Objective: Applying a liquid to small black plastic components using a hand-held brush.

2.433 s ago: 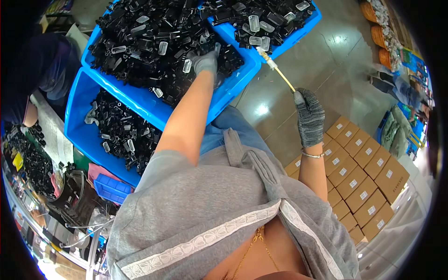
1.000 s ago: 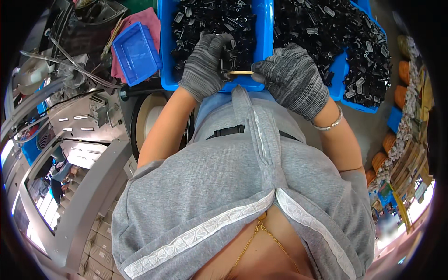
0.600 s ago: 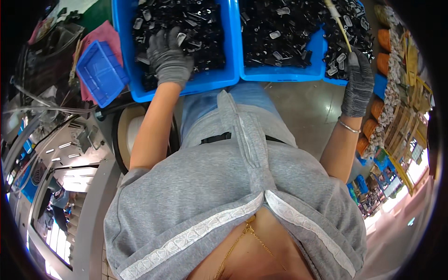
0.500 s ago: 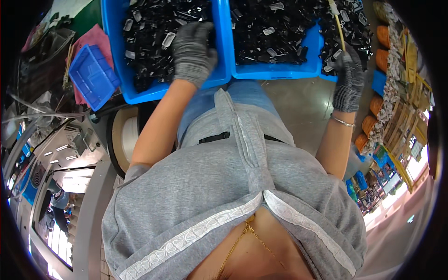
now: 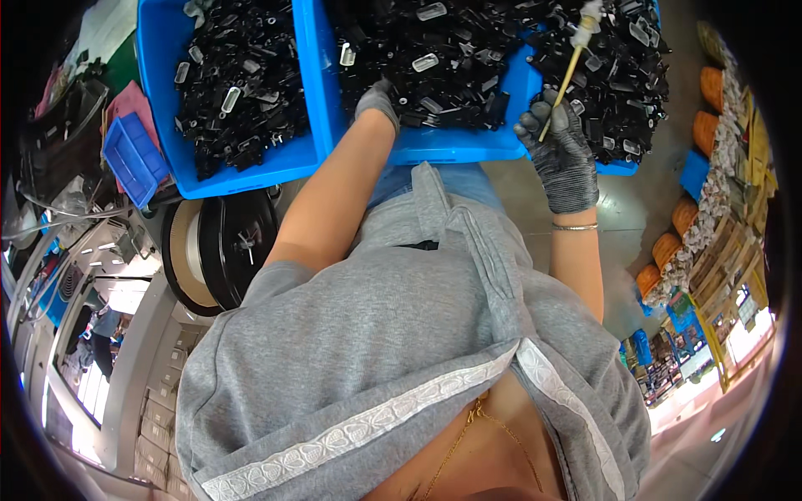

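My right hand (image 5: 561,159), in a dark grey-striped glove, grips a thin wooden stick (image 5: 566,83) with a whitish wad on its far end. The wad hangs over the right-hand heap of small black plastic parts (image 5: 622,92). My left hand (image 5: 378,102), in a matching glove, reaches down into the middle blue bin (image 5: 455,149). Its fingers are hidden past the back of the hand, so what they touch does not show. Black parts, with some clear oblong pieces (image 5: 425,63) among them, fill that bin.
Another blue bin (image 5: 251,185) of black parts stands at the left. Beside it lies a small empty blue tray (image 5: 134,159) on pink cloth. A large black reel (image 5: 238,246) sits below the left bin. Orange rolls (image 5: 687,215) line the floor at the right.
My left hand has left the left bin and gone right into the middle one. The right hand has moved left with the stick, which now slants up to the right. The view has shifted.
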A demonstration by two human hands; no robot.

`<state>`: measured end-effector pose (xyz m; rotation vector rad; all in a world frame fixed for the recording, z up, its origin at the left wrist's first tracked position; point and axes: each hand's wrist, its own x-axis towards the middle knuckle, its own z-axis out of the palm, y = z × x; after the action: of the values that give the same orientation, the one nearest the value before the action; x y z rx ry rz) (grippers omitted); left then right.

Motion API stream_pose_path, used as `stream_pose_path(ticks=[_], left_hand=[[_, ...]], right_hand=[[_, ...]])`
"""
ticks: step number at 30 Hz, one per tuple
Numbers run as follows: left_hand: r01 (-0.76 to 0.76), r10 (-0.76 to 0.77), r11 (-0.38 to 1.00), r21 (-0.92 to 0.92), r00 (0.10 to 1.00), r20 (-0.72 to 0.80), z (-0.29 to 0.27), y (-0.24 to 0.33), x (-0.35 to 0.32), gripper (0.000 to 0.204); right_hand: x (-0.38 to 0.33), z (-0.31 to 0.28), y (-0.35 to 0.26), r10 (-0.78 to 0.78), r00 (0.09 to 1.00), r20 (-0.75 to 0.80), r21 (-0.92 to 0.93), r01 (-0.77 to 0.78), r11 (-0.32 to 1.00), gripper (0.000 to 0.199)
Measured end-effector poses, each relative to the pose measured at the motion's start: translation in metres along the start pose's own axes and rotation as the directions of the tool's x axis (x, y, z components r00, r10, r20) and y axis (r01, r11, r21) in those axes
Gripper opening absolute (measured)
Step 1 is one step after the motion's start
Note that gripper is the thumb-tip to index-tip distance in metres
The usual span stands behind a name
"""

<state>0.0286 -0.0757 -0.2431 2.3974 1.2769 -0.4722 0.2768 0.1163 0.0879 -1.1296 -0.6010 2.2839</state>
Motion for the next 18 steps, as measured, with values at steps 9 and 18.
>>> stream_pose_path(ticks=[9,18], left_hand=[[0.417,-0.671,-0.715,-0.561,-0.181,0.719,-0.149,0.039,0.022,0.092],[0.298,-0.486,-0.862,-0.411,-0.254,0.836,-0.134,0.02,0.036,0.094]], right_hand=[[0.016,-0.042,-0.039,0.082,0.996,-0.031,-0.204,-0.087,0.975,0.036],[0.03,-0.035,-0.05,0.168,0.984,-0.063,-0.391,-0.179,0.903,0.038]])
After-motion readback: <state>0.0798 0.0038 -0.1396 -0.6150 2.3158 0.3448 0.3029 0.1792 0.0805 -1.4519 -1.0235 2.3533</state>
